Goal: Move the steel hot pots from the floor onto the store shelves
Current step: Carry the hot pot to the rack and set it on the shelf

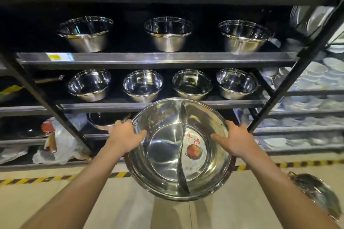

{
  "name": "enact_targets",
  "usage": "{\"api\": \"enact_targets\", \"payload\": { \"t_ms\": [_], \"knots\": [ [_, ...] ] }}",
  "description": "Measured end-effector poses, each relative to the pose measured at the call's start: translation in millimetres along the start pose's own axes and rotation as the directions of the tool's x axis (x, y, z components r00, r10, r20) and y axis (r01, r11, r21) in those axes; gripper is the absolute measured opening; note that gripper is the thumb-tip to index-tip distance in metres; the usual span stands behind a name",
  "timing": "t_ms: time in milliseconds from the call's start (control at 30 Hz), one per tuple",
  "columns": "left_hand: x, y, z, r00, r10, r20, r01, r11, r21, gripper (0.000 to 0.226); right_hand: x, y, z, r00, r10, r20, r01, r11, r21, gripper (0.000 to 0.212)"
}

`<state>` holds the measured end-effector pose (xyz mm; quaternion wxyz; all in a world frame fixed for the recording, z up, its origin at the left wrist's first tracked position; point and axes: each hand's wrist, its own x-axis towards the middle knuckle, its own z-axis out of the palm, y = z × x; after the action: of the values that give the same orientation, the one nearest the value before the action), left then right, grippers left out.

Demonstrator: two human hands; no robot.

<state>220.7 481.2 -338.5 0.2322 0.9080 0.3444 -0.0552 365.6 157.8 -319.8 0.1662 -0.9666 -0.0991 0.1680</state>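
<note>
The left hand (125, 134) grips the left rim and the right hand (236, 138) the right rim of the divided pot (167, 152), held level above the floor (130, 208), its divider running near to far toward the shelves (158, 57) just beyond.

Left hand (125, 136): gripping the pot's left rim, thumb lying inside, fingers curling over the outer edge.
Right hand (235, 140): gripping the opposite rim, thumb reaching inward.
Arms: both bare forearms extending forward, spreading apart toward the elbows.
</note>
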Motion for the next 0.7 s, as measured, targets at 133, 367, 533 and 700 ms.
{"api": "enact_targets", "payload": {
  "t_ms": [133,367,533,700],
  "knots": [
    [-13.9,-11.8,48.5,0.993,-0.106,0.043,0.106,0.994,-0.002,0.074,-0.8,26.3,47.5,0.999,0.017,0.049,-0.015,0.999,-0.034,0.081],
    [-4.2,-70.0,192.6,0.989,-0.103,0.110,0.102,0.995,0.016,0.062,24.5,100.2,193.8,0.993,0.021,0.116,-0.019,1.000,-0.016,0.076],
    [44.5,-133.6,327.6,0.973,-0.158,0.169,0.147,0.986,0.074,0.066,75.3,146.5,331.6,0.983,0.020,0.184,-0.009,0.998,-0.060,0.076],
    [124.8,-194.2,448.5,0.971,-0.182,0.157,0.171,0.982,0.084,0.069,154.4,169.4,463.0,0.986,0.010,0.169,0.001,0.998,-0.064,0.078]
  ]
}}
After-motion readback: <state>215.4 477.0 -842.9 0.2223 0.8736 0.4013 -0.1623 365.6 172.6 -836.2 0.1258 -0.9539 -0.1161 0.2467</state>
